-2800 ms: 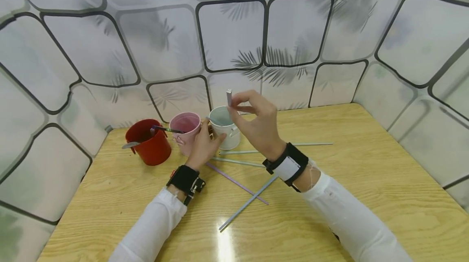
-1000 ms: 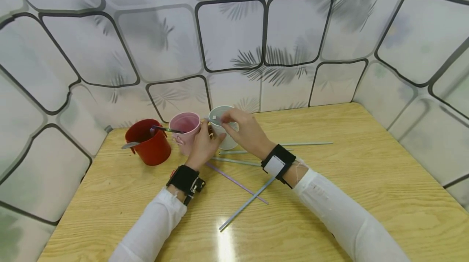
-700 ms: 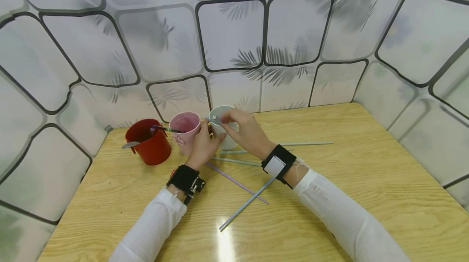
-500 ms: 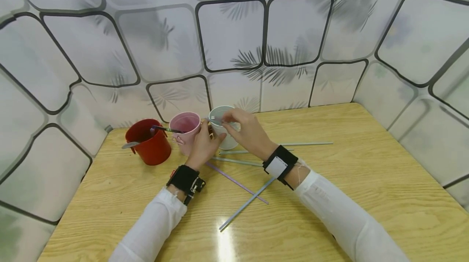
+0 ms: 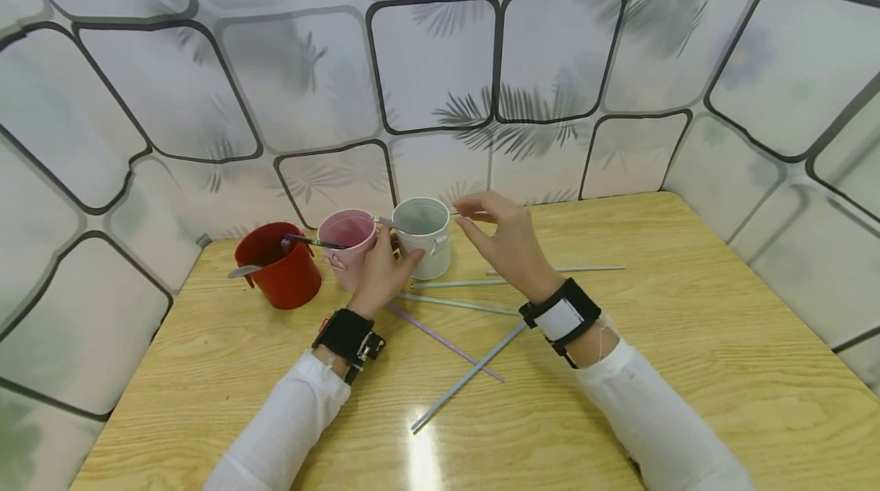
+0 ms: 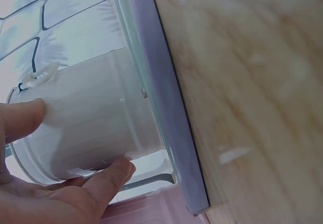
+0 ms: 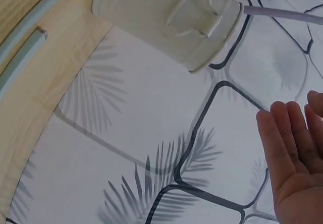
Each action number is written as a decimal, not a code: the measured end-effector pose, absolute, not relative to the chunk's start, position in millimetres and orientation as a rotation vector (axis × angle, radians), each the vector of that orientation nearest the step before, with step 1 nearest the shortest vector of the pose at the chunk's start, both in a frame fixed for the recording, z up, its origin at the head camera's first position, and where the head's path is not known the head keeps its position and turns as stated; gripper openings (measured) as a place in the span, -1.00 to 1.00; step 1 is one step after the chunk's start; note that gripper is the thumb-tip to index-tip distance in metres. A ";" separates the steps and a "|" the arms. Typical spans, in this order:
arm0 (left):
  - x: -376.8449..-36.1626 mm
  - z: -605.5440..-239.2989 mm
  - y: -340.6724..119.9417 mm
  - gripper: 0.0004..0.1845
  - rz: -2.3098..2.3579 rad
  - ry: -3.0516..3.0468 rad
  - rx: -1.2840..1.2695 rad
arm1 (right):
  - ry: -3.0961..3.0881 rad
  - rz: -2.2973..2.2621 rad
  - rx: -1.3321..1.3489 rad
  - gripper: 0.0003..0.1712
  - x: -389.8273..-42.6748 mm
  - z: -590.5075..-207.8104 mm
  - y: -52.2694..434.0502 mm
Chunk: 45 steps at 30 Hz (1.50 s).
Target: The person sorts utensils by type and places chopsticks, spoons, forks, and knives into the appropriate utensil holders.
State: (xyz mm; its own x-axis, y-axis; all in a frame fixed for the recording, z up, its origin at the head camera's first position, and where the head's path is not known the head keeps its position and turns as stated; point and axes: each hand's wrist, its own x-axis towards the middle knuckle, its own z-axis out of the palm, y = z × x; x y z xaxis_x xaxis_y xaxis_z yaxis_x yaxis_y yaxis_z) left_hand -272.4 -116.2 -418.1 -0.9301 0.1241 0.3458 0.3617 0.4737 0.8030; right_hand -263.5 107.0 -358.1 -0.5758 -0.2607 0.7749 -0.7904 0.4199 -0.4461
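Head view shows the left hand [image 5: 382, 269] grasping the white metal cup [image 5: 424, 237] near the bench's far edge, right hand [image 5: 505, 243] released beside it; steadying the cup low seems wise.

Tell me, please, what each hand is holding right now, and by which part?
The left hand holds the white cup by its side wall, fingers curled round it. The right hand is open beside the cup and holds nothing.

Left hand [image 5: 382, 271]: I have my fingers curled around something, forearm low.
Right hand [image 5: 506, 244]: raised, empty, fingers relaxed, thumb apart, palm facing left.
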 end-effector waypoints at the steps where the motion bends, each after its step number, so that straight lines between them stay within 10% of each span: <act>1: -272.4 -418.2 -116.3 -0.33 -1.438 -2.478 -0.420 | -2.056 1.108 0.879 -0.76 -263.2 -356.5 110.7; 45: -272.1 -418.7 -117.3 -0.36 -1.428 -2.502 -0.404 | -3.010 0.791 0.609 -0.74 -291.1 -369.5 178.6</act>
State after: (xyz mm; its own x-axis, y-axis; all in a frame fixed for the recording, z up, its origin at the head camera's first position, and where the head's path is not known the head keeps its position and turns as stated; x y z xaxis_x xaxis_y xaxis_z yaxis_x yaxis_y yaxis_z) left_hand -272.1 -117.3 -418.7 -0.9349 0.1228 0.3330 0.3492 0.4865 0.8009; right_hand -291.1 178.6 -369.5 -0.9259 -0.3718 0.0676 -0.3570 0.8018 -0.4792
